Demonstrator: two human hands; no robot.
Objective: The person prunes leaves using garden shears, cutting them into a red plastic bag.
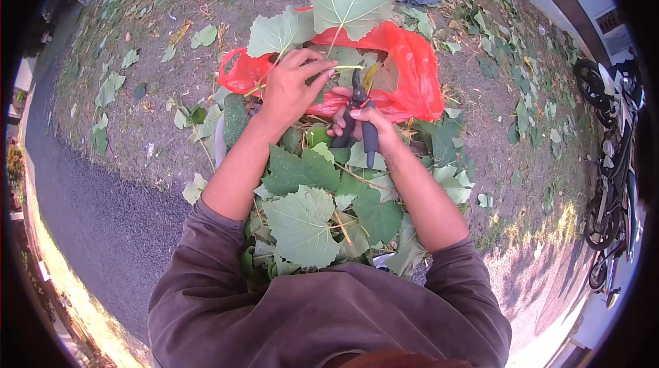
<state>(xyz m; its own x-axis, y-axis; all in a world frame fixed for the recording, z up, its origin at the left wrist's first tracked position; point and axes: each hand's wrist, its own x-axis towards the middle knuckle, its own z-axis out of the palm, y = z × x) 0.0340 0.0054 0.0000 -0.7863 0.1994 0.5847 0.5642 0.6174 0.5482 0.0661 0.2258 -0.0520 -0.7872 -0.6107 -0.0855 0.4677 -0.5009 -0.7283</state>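
Green stem (pixel 351 66) pinched in left hand (pixel 292 85), leaves attached; we note red plastic bag (pixel 420 79) just beyond both hands; right hand (pixel 367 123) grasps dark-handled pruning shears (pixel 358 104), blades up near the stem's end; loose leaves (pixel 302 220) heaped between forearms.

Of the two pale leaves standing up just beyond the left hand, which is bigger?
The leaf on the right; it looks broader and reaches higher in view than its neighbour.
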